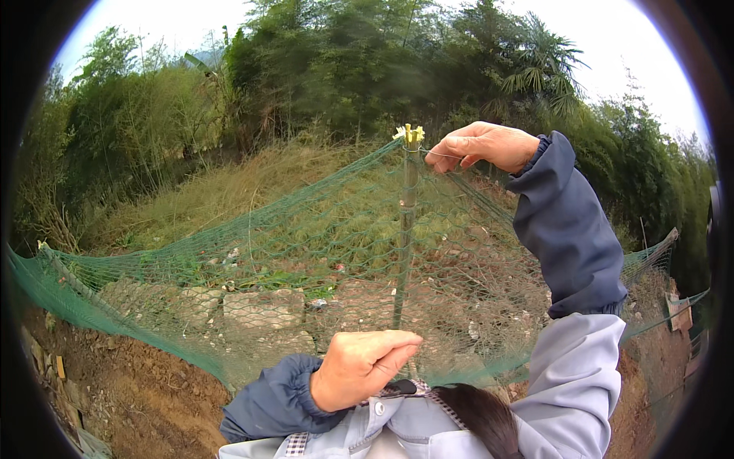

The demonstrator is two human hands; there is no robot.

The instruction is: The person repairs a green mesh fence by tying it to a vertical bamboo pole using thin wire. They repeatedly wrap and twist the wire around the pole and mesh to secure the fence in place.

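Observation:
A bamboo pole (pixel 407 229) stands upright in front of me, its split top (pixel 410 135) pale yellow and frayed. Green netting (pixel 329 206) hangs from near that top and slopes down to both sides. My right hand (pixel 489 145) is raised just right of the pole top, thumb and fingers pinched on a thin wire (pixel 430 154) that runs round the pole. Low and close to my chest is my left hand (pixel 367 367), its fingers and thumb pressed together; anything between them is hidden. Dark blue sleeve covers (pixel 569 229) are on both forearms.
The net fence runs on to a leaning post (pixel 65 275) at the left and another post (pixel 664 245) at the right. Behind it lie stone blocks (pixel 264 307), dry grass (pixel 229 183) and trees. Bare brown soil (pixel 145 375) slopes below the net.

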